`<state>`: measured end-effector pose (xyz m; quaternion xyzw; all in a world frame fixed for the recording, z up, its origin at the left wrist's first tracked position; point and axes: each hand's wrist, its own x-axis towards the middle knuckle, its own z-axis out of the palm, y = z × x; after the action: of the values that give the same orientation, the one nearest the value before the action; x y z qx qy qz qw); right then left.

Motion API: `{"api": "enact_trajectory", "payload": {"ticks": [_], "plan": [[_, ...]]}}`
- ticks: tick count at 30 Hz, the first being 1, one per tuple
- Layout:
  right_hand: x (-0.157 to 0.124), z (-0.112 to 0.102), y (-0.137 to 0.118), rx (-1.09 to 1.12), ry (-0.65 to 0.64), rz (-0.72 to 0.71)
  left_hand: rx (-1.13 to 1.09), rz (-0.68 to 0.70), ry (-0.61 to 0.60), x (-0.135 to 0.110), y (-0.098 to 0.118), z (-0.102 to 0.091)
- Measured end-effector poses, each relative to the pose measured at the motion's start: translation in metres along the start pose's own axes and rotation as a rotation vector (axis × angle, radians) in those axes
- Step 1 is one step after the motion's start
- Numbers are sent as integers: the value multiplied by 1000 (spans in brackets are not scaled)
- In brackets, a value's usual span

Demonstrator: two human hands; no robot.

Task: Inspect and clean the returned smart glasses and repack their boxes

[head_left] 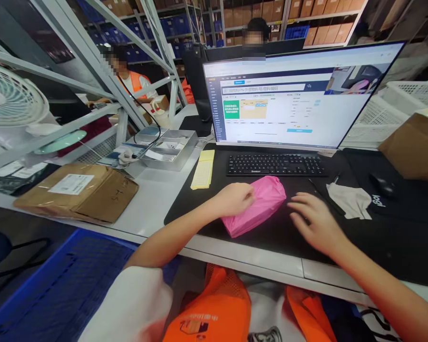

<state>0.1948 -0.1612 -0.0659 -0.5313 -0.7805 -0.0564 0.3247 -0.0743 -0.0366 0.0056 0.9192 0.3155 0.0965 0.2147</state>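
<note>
Your left hand (pixel 235 198) on the pink package (pixel 260 209), your right hand (pixel 316 221) spread beside it

Just beyond your work sits the black keyboard (pixel 276 165), close behind the package's far end, with the wide monitor (pixel 299 99) rising behind it. A yellow notepad (pixel 203 170) lies near your left wrist. Farther left you have an open grey tray (pixel 180 159) and a labelled cardboard box (pixel 92 192). On your right, a slim dark tool (pixel 326 197) lies just beside your hand, then a white cloth (pixel 351 200) and the mouse (pixel 382 184). A brown box (pixel 413 147) stands beyond, in front of white baskets (pixel 410 95).

The package lies aslant in front of the keyboard, between your hands. Your left fingers are curled against its upper left side; whether they pinch the wrapping, you cannot tell from this angle. Your right fingers are apart and hold nothing, near the package's right end but clear of it.

Under the package is a black mat (pixel 271 242) on a pale desk (pixel 153 194). A blue crate (pixel 57 285) is below the desk at your left, and a white fan (pixel 14 99) stands beside the metal frame (pixel 87 61). Past the frame sits a person in an orange vest (pixel 137 83); another person's head (pixel 258 23) shows over the monitor, before shelves (pixel 233 19) of boxes.
</note>
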Motion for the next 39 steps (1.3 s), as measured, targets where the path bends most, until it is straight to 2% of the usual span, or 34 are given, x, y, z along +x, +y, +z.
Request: {"api": "enact_trajectory", "payload": {"ticks": [2,4,6,9,11,16,18,20,23,25,27,29,32,35,37,39], "plan": [[21,11,-38,71,-55,-170,-110,7,34,1,0,-1],[39,25,-60,83,-66,-205,-209,-6,55,0,1,1],[53,39,-67,136,-48,-188,-280,-14,63,-2,3,5],[59,48,-66,282,-28,-184,-254,19,118,-8,1,8],[53,42,-61,322,-54,-224,-145,39,181,-12,-9,6],[23,11,-28,199,-145,-387,119,-34,324,-19,-56,-15],[15,5,-16,115,-161,-403,180,-60,351,-19,-67,-21],[12,2,-14,69,-182,-391,220,-36,347,-21,-62,-22],[13,5,-34,93,-243,-335,256,117,401,-27,-31,-14],[17,8,-55,99,-266,-260,268,303,338,-33,-8,-8],[21,11,-72,58,-277,-186,301,422,163,-38,5,-1],[24,15,-83,10,-283,-141,345,398,11,-40,8,3],[28,20,-87,7,-296,-137,321,350,-120,-37,2,8],[31,20,-84,90,-308,-198,264,492,-137,-38,-2,12],[29,16,-79,169,-308,-263,264,588,-83,-45,-8,14],[19,10,-69,231,-309,-333,267,625,-12,-58,-23,12]]}}
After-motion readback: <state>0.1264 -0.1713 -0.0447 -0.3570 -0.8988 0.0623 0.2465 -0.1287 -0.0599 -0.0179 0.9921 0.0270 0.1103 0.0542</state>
